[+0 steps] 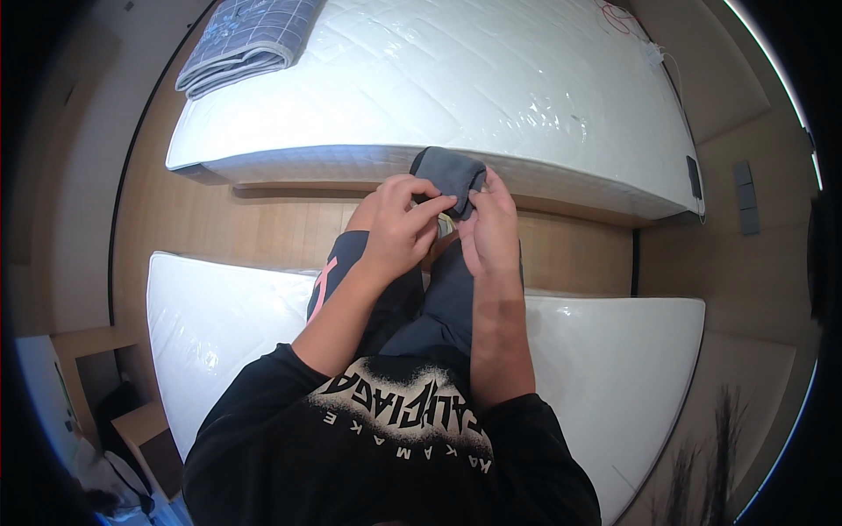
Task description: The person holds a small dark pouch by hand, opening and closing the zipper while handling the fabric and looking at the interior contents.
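Observation:
A folded dark grey cloth item (450,174) with a black edge is held up over my knees, in front of the far mattress's side. My left hand (402,227) comes in from the left, thumb and fingers pinching its near left part. My right hand (492,227) grips the right side, its thumb on the near corner and its fingers behind the cloth. Those right fingers are partly hidden by the fabric. What kind of garment or cloth this is, I cannot tell.
I sit on a plastic-wrapped white mattress (612,368). Across a strip of wooden floor (283,220) lies another wrapped mattress (421,79). It bears a folded blue checked quilt (247,46) and a red cord (615,18). Wooden shelving (99,342) stands at left.

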Demonstrator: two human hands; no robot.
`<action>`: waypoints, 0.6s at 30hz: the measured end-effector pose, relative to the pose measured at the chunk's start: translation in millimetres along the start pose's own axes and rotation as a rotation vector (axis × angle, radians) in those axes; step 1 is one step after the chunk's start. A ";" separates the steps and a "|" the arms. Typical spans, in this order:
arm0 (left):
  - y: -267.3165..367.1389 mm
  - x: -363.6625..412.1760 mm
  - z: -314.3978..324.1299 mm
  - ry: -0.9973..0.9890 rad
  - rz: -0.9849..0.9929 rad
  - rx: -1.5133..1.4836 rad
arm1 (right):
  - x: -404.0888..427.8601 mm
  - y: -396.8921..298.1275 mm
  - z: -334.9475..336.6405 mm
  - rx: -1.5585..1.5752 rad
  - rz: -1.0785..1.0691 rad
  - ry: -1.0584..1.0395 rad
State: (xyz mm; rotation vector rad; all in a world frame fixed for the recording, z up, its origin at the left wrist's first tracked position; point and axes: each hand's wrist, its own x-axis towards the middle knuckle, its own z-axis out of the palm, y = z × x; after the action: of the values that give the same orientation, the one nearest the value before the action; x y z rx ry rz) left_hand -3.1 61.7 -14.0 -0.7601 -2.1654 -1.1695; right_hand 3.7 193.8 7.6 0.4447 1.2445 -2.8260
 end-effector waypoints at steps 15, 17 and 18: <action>-8.6 6.4 -6.0 -0.037 0.142 -0.020 | 2.7 5.3 1.2 0.086 -0.008 -0.066; -9.2 4.6 -6.6 -0.072 0.102 -0.052 | 2.2 5.0 3.5 0.089 -0.015 -0.048; -8.5 5.0 -7.4 -0.072 0.101 -0.052 | 2.4 6.0 3.3 0.089 -0.014 -0.048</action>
State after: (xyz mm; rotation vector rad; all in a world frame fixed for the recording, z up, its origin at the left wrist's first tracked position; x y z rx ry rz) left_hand -11.0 52.5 -11.7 -0.9361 -2.1347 -1.1670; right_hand 1.5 187.5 4.8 0.3697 1.1221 -2.8942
